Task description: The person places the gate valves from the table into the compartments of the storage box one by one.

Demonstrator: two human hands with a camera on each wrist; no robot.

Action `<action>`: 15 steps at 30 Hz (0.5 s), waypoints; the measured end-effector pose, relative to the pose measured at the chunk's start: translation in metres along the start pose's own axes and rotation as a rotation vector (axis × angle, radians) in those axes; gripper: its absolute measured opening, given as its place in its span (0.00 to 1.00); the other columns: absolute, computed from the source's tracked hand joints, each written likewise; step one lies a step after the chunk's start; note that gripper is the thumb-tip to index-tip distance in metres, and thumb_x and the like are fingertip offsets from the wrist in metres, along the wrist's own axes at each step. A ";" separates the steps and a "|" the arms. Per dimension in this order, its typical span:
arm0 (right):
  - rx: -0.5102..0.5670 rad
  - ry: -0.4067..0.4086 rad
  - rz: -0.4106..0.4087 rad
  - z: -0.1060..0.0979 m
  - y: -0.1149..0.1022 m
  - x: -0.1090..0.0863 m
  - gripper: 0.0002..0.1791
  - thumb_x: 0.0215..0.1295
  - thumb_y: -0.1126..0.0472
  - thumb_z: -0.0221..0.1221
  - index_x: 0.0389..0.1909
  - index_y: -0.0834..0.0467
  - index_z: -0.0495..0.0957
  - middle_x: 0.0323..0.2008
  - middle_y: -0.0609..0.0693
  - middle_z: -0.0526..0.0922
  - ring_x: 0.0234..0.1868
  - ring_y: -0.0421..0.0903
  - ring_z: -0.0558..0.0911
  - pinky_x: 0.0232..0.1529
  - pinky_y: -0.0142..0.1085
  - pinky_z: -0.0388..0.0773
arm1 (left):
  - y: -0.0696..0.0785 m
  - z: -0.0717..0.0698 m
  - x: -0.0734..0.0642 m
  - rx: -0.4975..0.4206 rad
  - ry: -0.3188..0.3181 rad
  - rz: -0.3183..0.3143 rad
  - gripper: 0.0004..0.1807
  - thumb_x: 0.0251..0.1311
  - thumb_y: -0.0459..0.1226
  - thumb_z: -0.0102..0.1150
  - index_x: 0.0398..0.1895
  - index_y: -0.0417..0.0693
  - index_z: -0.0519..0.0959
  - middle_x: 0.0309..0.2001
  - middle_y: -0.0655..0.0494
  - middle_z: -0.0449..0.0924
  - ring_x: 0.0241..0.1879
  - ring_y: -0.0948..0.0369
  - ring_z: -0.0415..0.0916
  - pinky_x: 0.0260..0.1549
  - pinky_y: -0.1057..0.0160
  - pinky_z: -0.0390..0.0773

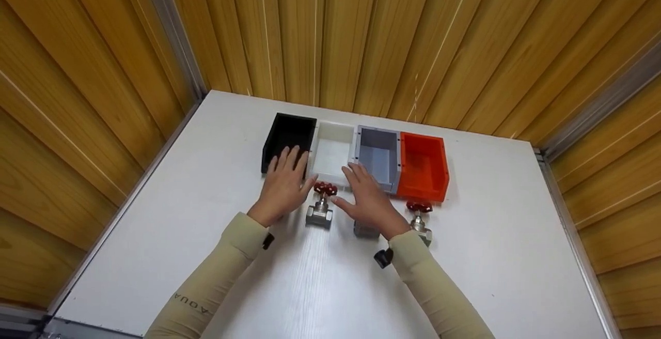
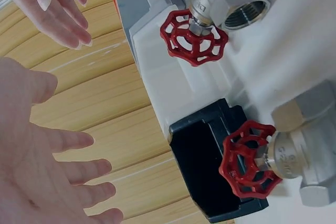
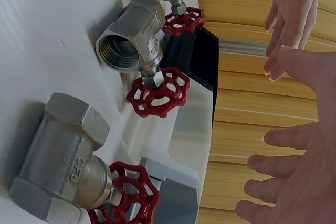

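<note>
My left hand [image 1: 281, 189] is spread above the table, its fingers overlapping the front of the black bin [image 1: 289, 137] in the head view. My right hand [image 1: 369, 202] hovers likewise by the grey bin [image 1: 379, 158], fingers extended. Neither hand holds anything. Between them stands a metal gate valve [image 1: 319, 216] with a red handwheel [image 1: 325, 189]. Another valve [image 1: 365, 229] is partly hidden under my right hand, and a third [image 1: 421, 230] shows beside that wrist. The left wrist view reveals one more valve [image 2: 310, 142] near the black bin, hidden from above by my left hand.
A white bin [image 1: 333, 150] sits between the black and grey ones, with an orange bin [image 1: 424, 168] at the row's right end. All stand on a white table [image 1: 206, 184], walled by wood-look panels [image 1: 341, 39] behind and at both sides.
</note>
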State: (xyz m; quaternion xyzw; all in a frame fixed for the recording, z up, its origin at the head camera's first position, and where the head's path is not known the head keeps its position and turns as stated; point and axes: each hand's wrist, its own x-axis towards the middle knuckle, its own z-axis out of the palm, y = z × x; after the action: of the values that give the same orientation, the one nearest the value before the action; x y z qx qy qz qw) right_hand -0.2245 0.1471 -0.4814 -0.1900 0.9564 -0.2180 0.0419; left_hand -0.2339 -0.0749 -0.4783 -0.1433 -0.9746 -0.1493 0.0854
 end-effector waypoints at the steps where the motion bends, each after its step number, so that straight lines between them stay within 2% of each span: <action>1: 0.004 -0.005 0.000 0.002 -0.001 0.001 0.46 0.63 0.35 0.55 0.76 0.50 0.50 0.77 0.52 0.49 0.78 0.53 0.46 0.73 0.55 0.49 | -0.001 0.001 0.000 -0.006 0.005 -0.002 0.35 0.71 0.57 0.41 0.73 0.47 0.58 0.75 0.43 0.53 0.76 0.45 0.47 0.71 0.41 0.51; 5: 0.017 -0.015 -0.004 0.008 -0.004 0.003 0.45 0.64 0.36 0.56 0.76 0.49 0.50 0.77 0.51 0.50 0.78 0.53 0.46 0.73 0.55 0.49 | -0.006 0.003 -0.001 -0.031 0.012 -0.016 0.34 0.71 0.55 0.43 0.73 0.46 0.59 0.74 0.43 0.54 0.75 0.45 0.48 0.70 0.41 0.51; 11: 0.028 -0.010 -0.026 0.015 -0.010 0.006 0.44 0.64 0.37 0.56 0.76 0.50 0.50 0.77 0.51 0.51 0.78 0.53 0.47 0.73 0.54 0.50 | -0.010 0.001 0.000 -0.058 -0.020 -0.044 0.35 0.72 0.56 0.39 0.74 0.46 0.57 0.75 0.43 0.52 0.76 0.45 0.47 0.71 0.41 0.50; 15: 0.032 -0.023 -0.027 0.019 -0.013 0.006 0.45 0.65 0.36 0.55 0.76 0.50 0.50 0.77 0.51 0.49 0.78 0.52 0.46 0.73 0.53 0.52 | -0.012 0.002 0.000 -0.069 -0.018 -0.053 0.34 0.72 0.55 0.39 0.74 0.46 0.57 0.75 0.43 0.52 0.76 0.45 0.47 0.71 0.41 0.50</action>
State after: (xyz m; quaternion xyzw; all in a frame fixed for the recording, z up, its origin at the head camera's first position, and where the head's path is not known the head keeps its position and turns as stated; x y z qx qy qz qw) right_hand -0.2228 0.1264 -0.4927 -0.2046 0.9495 -0.2317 0.0532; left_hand -0.2378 -0.0851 -0.4836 -0.1217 -0.9730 -0.1839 0.0675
